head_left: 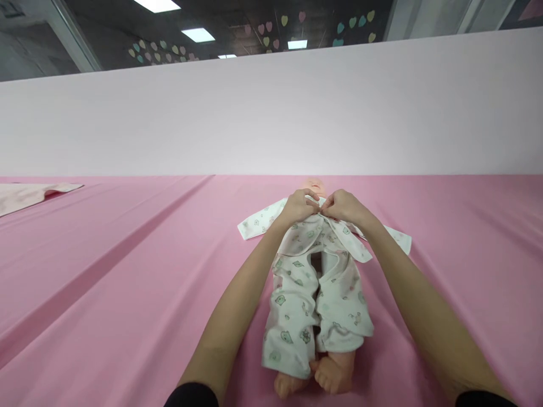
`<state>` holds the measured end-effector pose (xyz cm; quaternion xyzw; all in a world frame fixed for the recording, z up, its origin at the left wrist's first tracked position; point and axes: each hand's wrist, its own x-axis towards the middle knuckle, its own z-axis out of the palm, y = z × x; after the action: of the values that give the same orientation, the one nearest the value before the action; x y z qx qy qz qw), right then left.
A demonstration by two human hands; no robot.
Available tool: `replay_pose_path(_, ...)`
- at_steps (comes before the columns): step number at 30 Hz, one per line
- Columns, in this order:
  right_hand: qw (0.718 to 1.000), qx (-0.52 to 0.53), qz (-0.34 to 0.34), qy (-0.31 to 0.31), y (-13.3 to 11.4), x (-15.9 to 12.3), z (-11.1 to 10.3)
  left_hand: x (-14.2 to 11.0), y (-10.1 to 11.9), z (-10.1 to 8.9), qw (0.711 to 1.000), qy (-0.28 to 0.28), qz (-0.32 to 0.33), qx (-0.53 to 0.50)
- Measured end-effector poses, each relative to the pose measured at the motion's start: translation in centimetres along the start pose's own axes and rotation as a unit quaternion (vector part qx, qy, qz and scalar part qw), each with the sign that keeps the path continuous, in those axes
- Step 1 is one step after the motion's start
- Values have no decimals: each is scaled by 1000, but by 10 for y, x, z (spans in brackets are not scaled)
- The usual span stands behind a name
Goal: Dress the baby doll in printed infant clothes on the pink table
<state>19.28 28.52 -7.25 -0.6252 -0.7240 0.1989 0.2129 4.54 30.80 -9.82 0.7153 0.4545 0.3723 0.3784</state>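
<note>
On my feed, the nearest things are 2 black sleeves (190,397), with bare forearms running forward from them to the chest of a baby doll (313,186). The left hand (297,207) and right hand (344,207) are curled rather than spread, their fingertips (316,195) close together and pinching the front edges of a white bear-print baby suit (297,299) at the neckline. Whether they hold a tie or only a fold, I cannot tell from here. The doll lies on its back, centred beneath the hands, with its bare feet (331,376) toward me and the suit's sleeves spread sideways.

I'd watch the pinch first. Thin cotton held only by the fingertips could slip if the tension drops, and the loose front panels, already gaping over the belly and legs, could slide farther apart. A hard pull could also drag the light doll across the smooth cloth or rumple the suit.

Beneath everything lies a pink cloth (127,265), creased in long ridges, with a folded pale pink garment (29,196) at the far left. Beyond it rises a white panel (271,113), then a dark wall with pastel paper hearts (271,27) beneath ceiling lights (199,35).
</note>
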Motion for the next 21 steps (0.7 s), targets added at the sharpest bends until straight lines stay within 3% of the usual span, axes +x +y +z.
replay_pose_path(9,993,115,16,-15,21,19,13,-1,5,-2,1000,11,-8,27)
replay_pose_path(15,977,202,56,-45,20,19,10,-3,10,-1,994,43,-2,99)
replay_pose_path(21,956,278,59,-77,18,17,8,0,2,-5,996,23,-10,84)
